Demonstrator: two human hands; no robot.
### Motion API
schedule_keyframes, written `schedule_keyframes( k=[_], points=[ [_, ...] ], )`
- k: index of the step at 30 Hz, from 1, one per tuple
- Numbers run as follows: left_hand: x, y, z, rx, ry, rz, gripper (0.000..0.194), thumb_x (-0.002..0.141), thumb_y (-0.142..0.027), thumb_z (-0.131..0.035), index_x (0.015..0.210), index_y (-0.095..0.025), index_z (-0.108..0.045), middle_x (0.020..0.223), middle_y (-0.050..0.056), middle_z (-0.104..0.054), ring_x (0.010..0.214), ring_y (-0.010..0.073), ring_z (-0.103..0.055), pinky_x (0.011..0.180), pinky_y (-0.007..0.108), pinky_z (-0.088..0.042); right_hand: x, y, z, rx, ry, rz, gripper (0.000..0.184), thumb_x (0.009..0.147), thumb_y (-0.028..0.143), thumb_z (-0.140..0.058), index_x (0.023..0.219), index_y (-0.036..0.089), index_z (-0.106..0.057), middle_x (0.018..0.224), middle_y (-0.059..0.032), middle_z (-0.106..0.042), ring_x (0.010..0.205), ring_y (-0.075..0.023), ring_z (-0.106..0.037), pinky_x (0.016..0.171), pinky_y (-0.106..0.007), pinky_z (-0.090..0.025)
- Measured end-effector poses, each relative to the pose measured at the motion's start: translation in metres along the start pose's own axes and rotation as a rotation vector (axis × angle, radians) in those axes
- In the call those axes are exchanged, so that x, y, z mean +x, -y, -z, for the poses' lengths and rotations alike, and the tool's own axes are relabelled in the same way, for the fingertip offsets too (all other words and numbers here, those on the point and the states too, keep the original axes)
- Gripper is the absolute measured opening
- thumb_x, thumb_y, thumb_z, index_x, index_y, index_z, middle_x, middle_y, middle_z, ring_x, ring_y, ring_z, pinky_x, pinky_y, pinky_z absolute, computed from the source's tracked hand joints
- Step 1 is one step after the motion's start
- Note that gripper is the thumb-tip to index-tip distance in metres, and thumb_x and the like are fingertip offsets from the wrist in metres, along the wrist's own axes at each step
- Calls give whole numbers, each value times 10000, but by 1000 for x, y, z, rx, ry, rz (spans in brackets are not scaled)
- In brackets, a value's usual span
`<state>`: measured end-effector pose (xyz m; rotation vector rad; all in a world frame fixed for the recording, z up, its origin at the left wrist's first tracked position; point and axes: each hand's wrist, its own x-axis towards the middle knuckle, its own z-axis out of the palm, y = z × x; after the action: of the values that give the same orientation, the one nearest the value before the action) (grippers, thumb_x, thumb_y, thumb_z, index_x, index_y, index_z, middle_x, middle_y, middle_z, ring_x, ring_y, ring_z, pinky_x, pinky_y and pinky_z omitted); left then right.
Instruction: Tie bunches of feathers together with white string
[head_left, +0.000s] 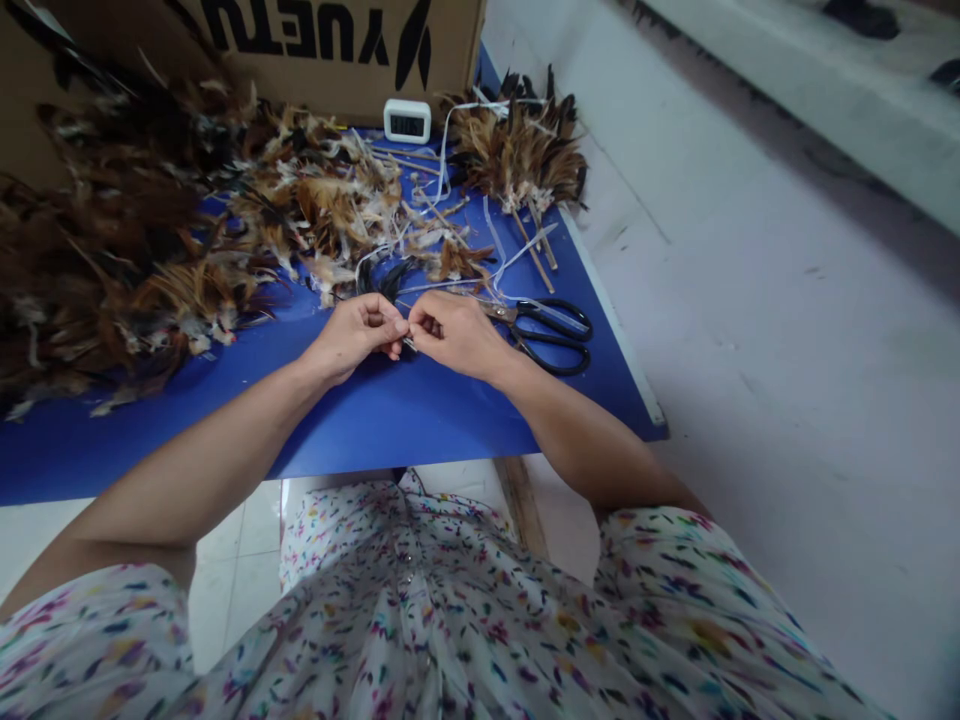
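My left hand (361, 336) is closed in a pinch, and dark feathers (384, 280) stick up just beyond its fingers. A short pale stick-like end (409, 343) shows between the two hands. Fingertip to fingertip with it, my right hand (459, 332) is also pinched shut; whatever lies in its fingers is too small to make out. Beside the right wrist lie black-handled scissors (553, 335), their blades partly hidden behind that hand. White ribbon or string (517, 262) runs across the blue table (442, 415) behind the scissors.
Heaps of loose brown feathers (112, 270) cover the table's left and middle. Feather bundles (521, 145) on sticks lie at the back right. Behind stand a small white digital clock (407, 121) and a cardboard box (337, 75). A pale wall (720, 280) borders the right edge.
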<state>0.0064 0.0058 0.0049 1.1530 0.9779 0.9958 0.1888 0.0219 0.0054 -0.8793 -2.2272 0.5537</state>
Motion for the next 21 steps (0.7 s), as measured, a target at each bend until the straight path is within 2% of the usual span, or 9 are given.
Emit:
schedule_keyframes(
  k=[21],
  points=[
    [1,1,1,31,23,-2,464,545,-404,-922,695,-130,-579,547,11,-636,473,101,-599,490,201,-499,0,2,1,-29,40,-17,69,831,173,-532,775,167,-572,747,-14,-580,672,-118,-489,655,-262,-359]
  ],
)
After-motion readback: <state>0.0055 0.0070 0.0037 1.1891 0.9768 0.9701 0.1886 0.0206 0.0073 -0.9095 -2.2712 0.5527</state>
